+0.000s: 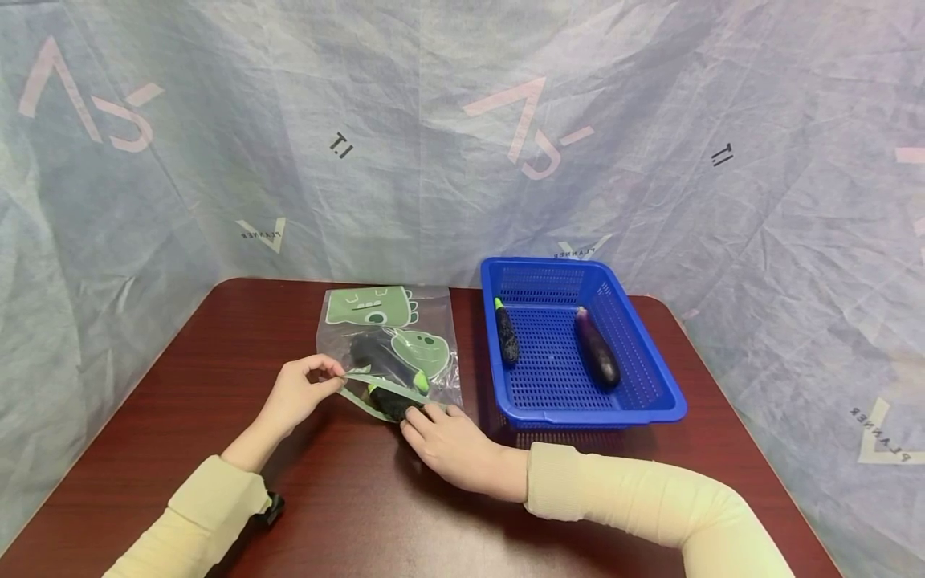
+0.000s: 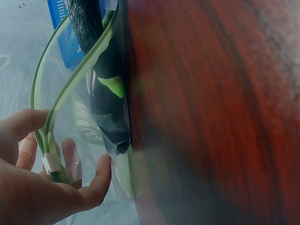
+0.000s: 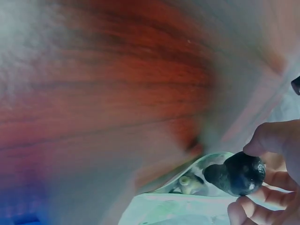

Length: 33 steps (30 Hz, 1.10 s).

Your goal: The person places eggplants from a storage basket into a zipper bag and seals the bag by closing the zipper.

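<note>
A clear zip bag (image 1: 451, 345) printed with green cartoon shapes lies on the table, its mouth towards me. My left hand (image 1: 295, 397) pinches the left end of its green-edged rim, beside a white slider (image 2: 51, 162). Inside lies a smooth dark eggplant (image 2: 108, 108) with a green cap. My right hand (image 1: 455, 449) grips the near end of a dark, wrinkled vegetable (image 3: 241, 173) with a green tip. That vegetable's tip end is within the gaping mouth; its rear end stays in my fingers. Part of it is hidden by the rim and hand.
To the right stands a blue slotted basket (image 1: 650, 369). It holds a purple eggplant (image 1: 596, 348) and a slim dark bumpy vegetable (image 1: 507, 333) with a green tip. A printed cloth (image 1: 419, 201) hangs behind the dark red table (image 1: 238, 345).
</note>
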Each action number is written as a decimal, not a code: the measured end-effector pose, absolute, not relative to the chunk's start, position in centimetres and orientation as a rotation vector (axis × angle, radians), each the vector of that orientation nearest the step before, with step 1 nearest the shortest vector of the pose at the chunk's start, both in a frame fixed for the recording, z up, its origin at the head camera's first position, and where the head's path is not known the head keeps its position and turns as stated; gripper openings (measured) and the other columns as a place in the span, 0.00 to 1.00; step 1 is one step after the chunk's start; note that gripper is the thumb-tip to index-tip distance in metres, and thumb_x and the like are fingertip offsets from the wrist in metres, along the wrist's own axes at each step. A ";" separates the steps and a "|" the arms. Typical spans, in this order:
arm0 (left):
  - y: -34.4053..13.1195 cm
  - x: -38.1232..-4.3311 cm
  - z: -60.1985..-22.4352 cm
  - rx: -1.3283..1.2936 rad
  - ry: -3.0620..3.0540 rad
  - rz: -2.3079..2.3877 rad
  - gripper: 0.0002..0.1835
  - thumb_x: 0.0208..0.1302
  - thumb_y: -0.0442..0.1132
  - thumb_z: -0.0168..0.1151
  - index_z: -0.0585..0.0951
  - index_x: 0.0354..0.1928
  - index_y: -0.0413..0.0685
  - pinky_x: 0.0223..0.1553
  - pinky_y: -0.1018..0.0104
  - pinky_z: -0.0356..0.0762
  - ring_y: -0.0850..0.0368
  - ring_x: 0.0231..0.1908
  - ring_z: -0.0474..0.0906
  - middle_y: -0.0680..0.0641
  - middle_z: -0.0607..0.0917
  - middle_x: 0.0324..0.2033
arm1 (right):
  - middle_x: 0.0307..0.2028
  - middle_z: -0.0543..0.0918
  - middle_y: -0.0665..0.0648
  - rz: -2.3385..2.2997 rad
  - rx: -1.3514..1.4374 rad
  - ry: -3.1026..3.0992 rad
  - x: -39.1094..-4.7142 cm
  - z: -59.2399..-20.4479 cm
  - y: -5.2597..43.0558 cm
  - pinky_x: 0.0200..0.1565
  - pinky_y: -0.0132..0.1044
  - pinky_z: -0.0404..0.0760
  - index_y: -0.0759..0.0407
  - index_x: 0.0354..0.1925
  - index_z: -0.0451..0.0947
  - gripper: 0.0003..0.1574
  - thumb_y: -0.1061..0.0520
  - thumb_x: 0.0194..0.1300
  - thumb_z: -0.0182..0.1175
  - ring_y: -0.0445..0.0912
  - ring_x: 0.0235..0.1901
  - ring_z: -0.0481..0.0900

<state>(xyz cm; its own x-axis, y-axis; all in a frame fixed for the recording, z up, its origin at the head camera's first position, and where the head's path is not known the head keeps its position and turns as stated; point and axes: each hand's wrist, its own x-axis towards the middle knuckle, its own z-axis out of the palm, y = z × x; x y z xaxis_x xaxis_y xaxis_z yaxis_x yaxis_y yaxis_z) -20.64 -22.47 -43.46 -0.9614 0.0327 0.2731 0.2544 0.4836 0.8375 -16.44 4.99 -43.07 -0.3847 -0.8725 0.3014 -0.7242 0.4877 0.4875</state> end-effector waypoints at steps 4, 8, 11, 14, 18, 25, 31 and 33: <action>-22.4 -20.7 -43.4 -0.245 -2.518 -1.454 0.07 0.52 0.31 0.69 0.82 0.27 0.52 0.29 0.71 0.72 0.59 0.27 0.75 0.47 0.83 0.26 | 0.45 0.73 0.50 -0.382 1.324 -2.168 -16.7 -43.1 4.5 0.29 0.37 0.68 0.53 0.47 0.74 0.17 0.54 0.64 0.44 0.46 0.40 0.70; -22.4 -20.6 -43.3 -0.246 -2.519 -1.449 0.06 0.52 0.31 0.68 0.82 0.27 0.50 0.29 0.71 0.72 0.61 0.26 0.75 0.48 0.83 0.26 | 0.45 0.74 0.50 -0.374 1.333 -2.135 -17.0 -43.1 4.1 0.29 0.36 0.68 0.53 0.45 0.74 0.18 0.55 0.65 0.39 0.46 0.39 0.70; -22.3 -20.6 -43.3 -0.246 -2.516 -1.451 0.06 0.52 0.31 0.69 0.82 0.27 0.50 0.29 0.71 0.72 0.61 0.26 0.75 0.48 0.83 0.26 | 0.45 0.74 0.50 -0.362 1.340 -2.118 -17.2 -43.1 3.8 0.29 0.35 0.68 0.53 0.44 0.75 0.18 0.55 0.66 0.39 0.47 0.39 0.71; -22.3 -20.6 -43.3 -0.250 -2.521 -1.451 0.05 0.53 0.31 0.68 0.82 0.28 0.49 0.30 0.71 0.72 0.62 0.27 0.75 0.48 0.83 0.26 | 0.44 0.75 0.50 -0.363 1.340 -2.103 -17.4 -43.0 3.6 0.29 0.34 0.69 0.53 0.43 0.75 0.16 0.56 0.67 0.40 0.47 0.39 0.71; -22.3 -20.7 -43.4 -0.244 -2.530 -1.464 0.05 0.53 0.31 0.68 0.83 0.29 0.49 0.30 0.71 0.72 0.61 0.28 0.75 0.47 0.83 0.27 | 0.44 0.74 0.50 -0.361 1.345 -2.092 -17.7 -43.1 3.3 0.30 0.35 0.69 0.53 0.43 0.74 0.14 0.56 0.66 0.42 0.47 0.39 0.71; -22.2 -20.5 -43.3 -0.235 -2.536 -1.496 0.04 0.55 0.32 0.68 0.82 0.32 0.40 0.29 0.72 0.72 0.59 0.29 0.75 0.45 0.83 0.30 | 0.42 0.74 0.49 -0.359 1.341 -2.086 -18.1 -43.3 2.5 0.29 0.35 0.67 0.52 0.39 0.74 0.13 0.55 0.67 0.41 0.45 0.37 0.70; -22.2 -20.6 -43.3 -0.223 -2.551 -1.490 0.05 0.55 0.32 0.67 0.82 0.33 0.40 0.30 0.72 0.72 0.59 0.29 0.75 0.45 0.83 0.30 | 0.43 0.73 0.49 -0.385 1.341 -2.104 -18.4 -43.5 1.9 0.31 0.36 0.69 0.52 0.40 0.73 0.14 0.55 0.67 0.40 0.45 0.38 0.70; -22.2 -20.6 -43.3 -0.225 -2.558 -1.476 0.05 0.55 0.33 0.68 0.82 0.33 0.40 0.30 0.72 0.72 0.59 0.29 0.75 0.45 0.83 0.29 | 0.43 0.73 0.50 -0.394 1.340 -2.098 -18.5 -43.7 1.8 0.31 0.36 0.69 0.52 0.40 0.73 0.13 0.56 0.67 0.41 0.45 0.38 0.70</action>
<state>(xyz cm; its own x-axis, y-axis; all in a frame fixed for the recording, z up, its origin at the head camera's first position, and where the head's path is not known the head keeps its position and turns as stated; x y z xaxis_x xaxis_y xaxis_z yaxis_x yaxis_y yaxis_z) -20.64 -22.20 -43.33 -0.9725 0.0411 0.2292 0.2190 0.4958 0.8404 -18.55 1.78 -43.65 -0.3009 -0.8933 0.3338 -0.7116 0.4434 0.5451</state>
